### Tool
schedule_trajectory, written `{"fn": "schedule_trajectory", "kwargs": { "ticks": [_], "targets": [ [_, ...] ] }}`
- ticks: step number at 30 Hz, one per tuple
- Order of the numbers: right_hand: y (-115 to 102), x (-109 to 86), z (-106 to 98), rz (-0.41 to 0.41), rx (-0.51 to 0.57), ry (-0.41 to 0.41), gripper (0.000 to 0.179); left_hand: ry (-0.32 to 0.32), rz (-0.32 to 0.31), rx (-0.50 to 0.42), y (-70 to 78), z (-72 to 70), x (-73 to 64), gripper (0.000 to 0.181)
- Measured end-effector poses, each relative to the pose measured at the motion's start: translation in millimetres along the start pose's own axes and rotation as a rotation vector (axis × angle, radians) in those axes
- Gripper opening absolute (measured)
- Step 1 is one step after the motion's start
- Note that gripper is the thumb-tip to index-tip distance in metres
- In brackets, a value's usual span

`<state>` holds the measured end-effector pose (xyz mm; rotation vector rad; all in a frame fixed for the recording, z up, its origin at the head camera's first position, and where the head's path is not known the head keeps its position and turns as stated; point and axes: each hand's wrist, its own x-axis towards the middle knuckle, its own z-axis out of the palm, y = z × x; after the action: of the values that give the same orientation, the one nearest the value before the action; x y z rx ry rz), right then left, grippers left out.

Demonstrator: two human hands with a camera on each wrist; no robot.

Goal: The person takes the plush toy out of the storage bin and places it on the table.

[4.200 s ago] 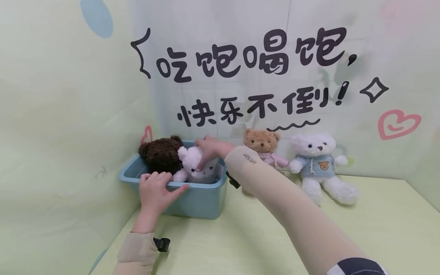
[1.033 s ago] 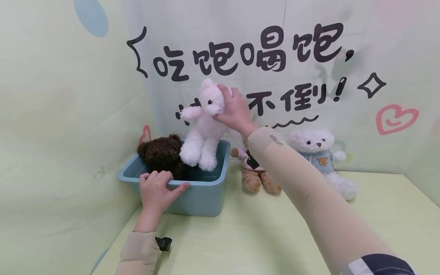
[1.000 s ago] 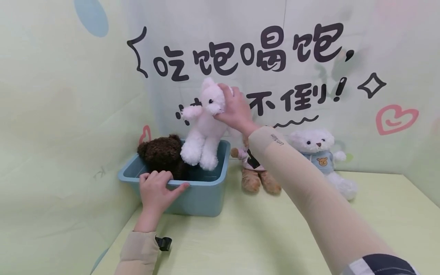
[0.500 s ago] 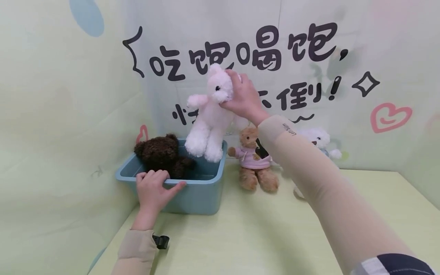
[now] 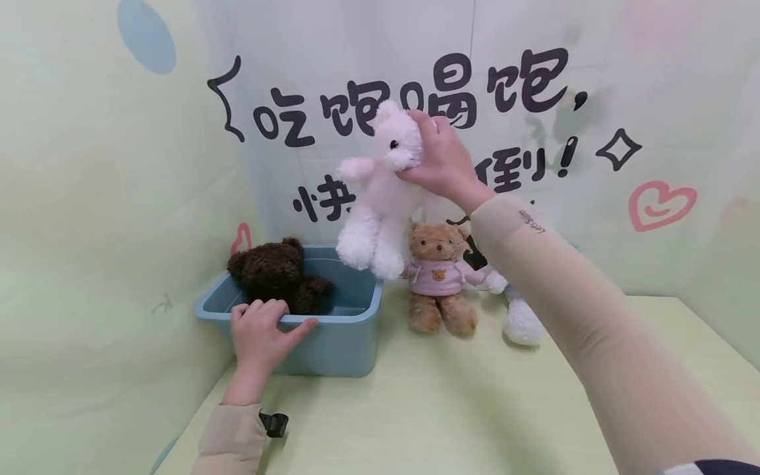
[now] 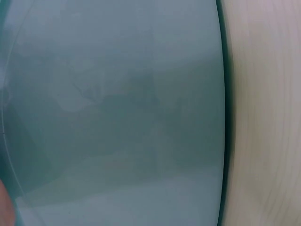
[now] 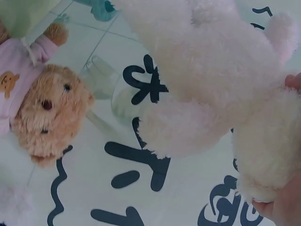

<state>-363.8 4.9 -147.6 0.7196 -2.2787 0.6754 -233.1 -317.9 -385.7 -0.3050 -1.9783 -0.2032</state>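
Note:
My right hand (image 5: 445, 158) grips a white plush bear (image 5: 386, 198) by the head and holds it up in the air, legs hanging down, right of the bin. In the right wrist view the fluffy body (image 7: 211, 61) fills the upper middle, with fingertips (image 7: 291, 202) at its head. My left hand (image 5: 261, 336) grips the front rim of a blue plastic bin (image 5: 350, 343), thumb along the outside. A dark brown plush bear (image 5: 270, 270) leans inside the bin's left part. The left wrist view shows mostly the bin's wall (image 6: 117, 117).
A tan bear in a pink hoodie (image 5: 439, 277) sits on the table (image 5: 415, 409) against the back wall, right of the bin. Another white bear (image 5: 522, 323) sits farther right, mostly hidden behind my right forearm. A lettered backdrop (image 5: 368, 39) stands behind.
My right hand has lifted the white bear out of the bin, up and to the right. My left hand has stayed on the rim. The camera view has shifted slightly.

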Motion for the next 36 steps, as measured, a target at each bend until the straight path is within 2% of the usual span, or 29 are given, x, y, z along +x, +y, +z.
{"fn": "schedule_trajectory", "kwargs": {
  "ticks": [8, 17, 26, 30, 36],
  "targets": [
    [15, -20.8, -25, -0.007, -0.03, -0.045, 0.087, -0.014, -0.011, -0.005, 2.2, 0.4, -2.6, 0.074],
    [30, -46.5, -46, -0.028, -0.077, -0.087, 0.088, -0.026, -0.013, -0.004, -1.9, -3.7, -8.0, 0.073],
    [41, -65.7, -71, -0.109, -0.165, -0.072, 0.09, -0.024, -0.018, 0.001, -6.7, -4.1, -0.5, 0.073],
    [49, -82.3, -86, -0.139, -0.203, -0.085, 0.089, -0.04, -0.019, -0.003, -3.0, -3.7, 0.6, 0.073],
    [66, -110.4, -107, -0.197, -0.218, -0.064, 0.087, -0.038, -0.015, -0.022, 5.2, -1.1, 2.5, 0.073]
  ]
}}
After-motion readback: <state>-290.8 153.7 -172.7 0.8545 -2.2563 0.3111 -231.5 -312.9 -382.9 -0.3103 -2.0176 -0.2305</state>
